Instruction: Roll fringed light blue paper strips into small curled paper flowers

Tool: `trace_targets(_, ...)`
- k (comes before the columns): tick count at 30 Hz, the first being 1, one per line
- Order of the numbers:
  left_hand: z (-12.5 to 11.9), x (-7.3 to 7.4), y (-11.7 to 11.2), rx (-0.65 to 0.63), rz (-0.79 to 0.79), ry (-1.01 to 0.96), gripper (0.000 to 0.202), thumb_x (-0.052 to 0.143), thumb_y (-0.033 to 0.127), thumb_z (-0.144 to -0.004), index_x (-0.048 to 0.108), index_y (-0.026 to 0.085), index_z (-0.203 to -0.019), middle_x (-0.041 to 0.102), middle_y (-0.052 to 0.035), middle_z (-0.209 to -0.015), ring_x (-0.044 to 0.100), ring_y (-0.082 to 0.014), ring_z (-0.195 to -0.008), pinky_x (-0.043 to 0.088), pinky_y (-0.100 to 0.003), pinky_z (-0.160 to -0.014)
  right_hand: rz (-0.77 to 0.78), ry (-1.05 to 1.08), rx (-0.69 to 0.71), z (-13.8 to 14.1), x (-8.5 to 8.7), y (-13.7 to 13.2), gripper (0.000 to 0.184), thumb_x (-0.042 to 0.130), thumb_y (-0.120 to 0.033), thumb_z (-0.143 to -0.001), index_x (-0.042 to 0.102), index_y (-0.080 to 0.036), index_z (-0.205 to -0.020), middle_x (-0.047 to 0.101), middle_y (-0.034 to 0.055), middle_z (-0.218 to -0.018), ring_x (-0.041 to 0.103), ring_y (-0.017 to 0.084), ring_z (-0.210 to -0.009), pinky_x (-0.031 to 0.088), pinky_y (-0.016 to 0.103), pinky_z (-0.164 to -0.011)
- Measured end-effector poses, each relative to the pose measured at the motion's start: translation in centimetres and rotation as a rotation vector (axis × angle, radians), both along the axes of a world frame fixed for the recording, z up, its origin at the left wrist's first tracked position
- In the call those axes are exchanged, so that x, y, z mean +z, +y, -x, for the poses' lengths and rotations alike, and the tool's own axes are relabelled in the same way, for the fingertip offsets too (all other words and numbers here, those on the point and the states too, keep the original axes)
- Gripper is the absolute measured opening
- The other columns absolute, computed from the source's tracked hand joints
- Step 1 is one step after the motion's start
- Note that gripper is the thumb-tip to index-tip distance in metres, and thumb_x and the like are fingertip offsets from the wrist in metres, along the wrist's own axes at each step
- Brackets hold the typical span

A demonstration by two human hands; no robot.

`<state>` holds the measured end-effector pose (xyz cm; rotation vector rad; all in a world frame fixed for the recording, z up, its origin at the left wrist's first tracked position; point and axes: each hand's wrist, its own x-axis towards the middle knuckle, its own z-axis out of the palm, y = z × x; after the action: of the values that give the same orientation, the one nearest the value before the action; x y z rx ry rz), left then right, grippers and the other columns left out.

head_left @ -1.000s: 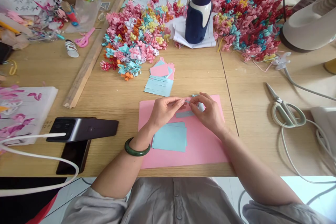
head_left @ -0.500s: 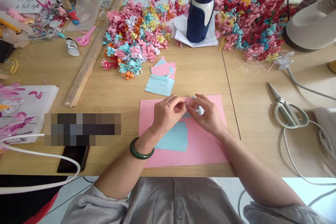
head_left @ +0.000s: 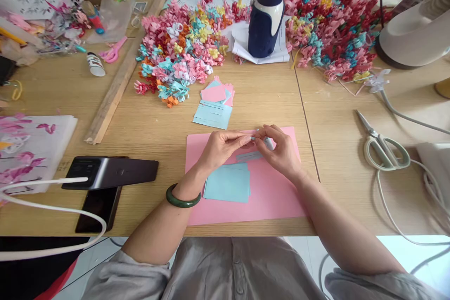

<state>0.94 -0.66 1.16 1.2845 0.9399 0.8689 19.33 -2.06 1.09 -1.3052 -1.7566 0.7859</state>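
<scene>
Head view: hands point(head_left: 218, 147) point(head_left: 281, 152) pinch a blue scrap point(head_left: 252, 138) over pink paper point(head_left: 274, 201), near its far edge.

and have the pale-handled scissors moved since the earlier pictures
No. Judged against the table seam, the pale-handled scissors lie in the same place to its right, at the same angle.

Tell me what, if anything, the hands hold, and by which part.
A small light-blue piece, apparently paper, pinched by the left hand and the right hand; which part each grips is hidden.
</scene>
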Motion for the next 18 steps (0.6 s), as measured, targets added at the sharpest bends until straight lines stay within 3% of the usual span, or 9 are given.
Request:
trace_targets(10,-0.27,-0.18,-0.15,0.098,-0.162,0.234,0.023,0.066,0.036,-0.088,0.078,0.016,-0.089,0.079,-0.0033,-0.082,0.075,-0.0183,-0.077,0.059,-0.026,-0.076,0.014,-0.013,0.012,0.11,-0.05,-0.06,0.009,0.058,-0.019,-0.085,0.06,-0.022,-0.077,0.062,0.0026,-0.078,0.057,0.018,-0.079,0.046,0.033,-0.071)
trace_targets(18,-0.43,-0.67,-0.19,0.103,-0.358,0.343,0.024,0.057,0.032,-0.094,0.075,0.016,-0.093,0.078,-0.0042,-0.084,0.072,-0.0154,-0.077,0.055,-0.023,-0.072,-0.015,-0.042,0.023,0.1,-0.33,-0.04,0.01,0.058,-0.018,-0.085,0.058,-0.022,-0.076,0.06,0.0016,-0.076,0.055,0.016,-0.074,0.045,0.03,-0.067)
